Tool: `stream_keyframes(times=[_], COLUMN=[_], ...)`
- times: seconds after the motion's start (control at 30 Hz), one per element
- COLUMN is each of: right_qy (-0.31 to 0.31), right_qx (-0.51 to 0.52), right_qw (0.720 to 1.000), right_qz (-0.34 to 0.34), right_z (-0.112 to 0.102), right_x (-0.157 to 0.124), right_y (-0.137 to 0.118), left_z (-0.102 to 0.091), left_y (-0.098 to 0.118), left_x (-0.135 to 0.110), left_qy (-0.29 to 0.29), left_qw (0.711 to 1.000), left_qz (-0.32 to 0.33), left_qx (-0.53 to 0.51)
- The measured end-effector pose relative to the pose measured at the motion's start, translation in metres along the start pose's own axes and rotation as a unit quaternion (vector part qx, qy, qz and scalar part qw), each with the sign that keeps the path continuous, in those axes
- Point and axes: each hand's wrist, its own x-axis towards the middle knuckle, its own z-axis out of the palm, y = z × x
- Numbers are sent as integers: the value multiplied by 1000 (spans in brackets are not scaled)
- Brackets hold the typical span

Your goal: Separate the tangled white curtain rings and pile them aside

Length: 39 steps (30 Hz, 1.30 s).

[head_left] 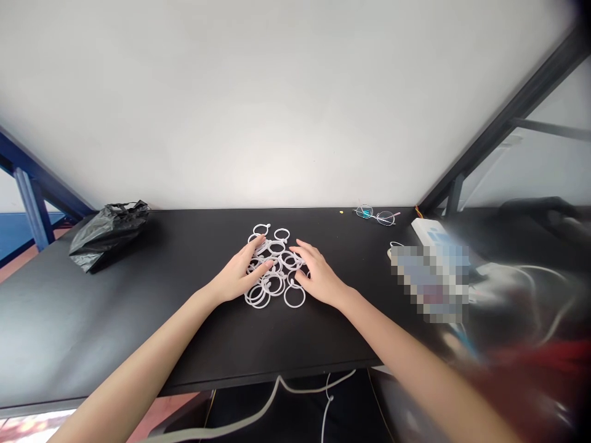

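Note:
A loose pile of white curtain rings (276,283), each with a small eyelet, lies on the black table (194,344). My left hand (237,274) rests at the pile's left side, its thumb and fingers apart and reaching over some rings. From the right, my right hand (320,275) borders the pile with its fingers spread and its thumb close to the rings. Neither hand has a ring gripped in it. Parts of some rings are hidden beneath the fingers.
A black plastic bag (111,231) sits at the back left. Eyeglasses (376,215) lie near the wall. At the right are a white box (431,234), a pixelated object (429,283) and blurred items. A pale cable (258,413) hangs below the table's front edge.

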Motion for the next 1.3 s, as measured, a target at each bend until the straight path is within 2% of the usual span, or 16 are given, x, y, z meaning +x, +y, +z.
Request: stream_keyframes(times=[0.2, 0.33, 0.4, 0.6, 0.77, 1.03, 1.17, 1.3], right_qy=[58, 91, 81, -15, -18, 11, 27, 37], right_qx=[9, 39, 55, 22, 7, 42, 53, 46], right_qw=[998, 995, 993, 990, 993, 996, 995, 995], right_qz=[8, -30, -64, -139, -113, -74, -77, -86], right_z=[-2, -4, -4, 2, 6, 4, 5, 5], right_x=[3, 1, -1, -6, -5, -3, -2, -2], right_y=[4, 0, -4, -13, -13, -11, -10, -8], left_z=[-12, -20, -20, -5, 3, 1, -1, -7], left_y=[3, -2, -5, -6, -5, 4, 7, 11], left_x=[0, 0, 0, 3, 5, 3, 4, 5], left_qy=[39, 9, -5, 8, 43, 58, 89, 145], left_qw=[998, 997, 996, 994, 992, 994, 994, 983], left_qz=[29, 53, 67, 92, 104, 88, 55, 19], left_qx=[33, 56, 59, 61, 58, 11, -43, -112])
